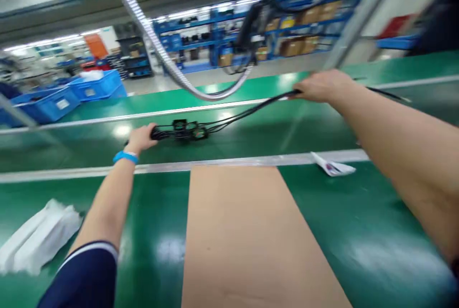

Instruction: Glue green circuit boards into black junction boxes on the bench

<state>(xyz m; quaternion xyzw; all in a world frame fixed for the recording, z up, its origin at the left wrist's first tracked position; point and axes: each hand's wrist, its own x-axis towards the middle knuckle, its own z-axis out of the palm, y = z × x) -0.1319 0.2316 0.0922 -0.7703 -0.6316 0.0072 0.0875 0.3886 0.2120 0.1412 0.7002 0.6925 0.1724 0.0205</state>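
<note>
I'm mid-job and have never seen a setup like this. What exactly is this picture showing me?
The workers here are a person's two bare hands. The single view comes from a camera on their head, looking forward and down. The left hand, below which sits a blue wristband, and the right hand grip black cables stretched between them. On the green surface lie a cardboard sheet nearest the camera, a white wrapped item at left, and a small white packet at right.

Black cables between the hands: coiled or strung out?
Strung out: the black cables run from the left hand to the right hand.
</note>
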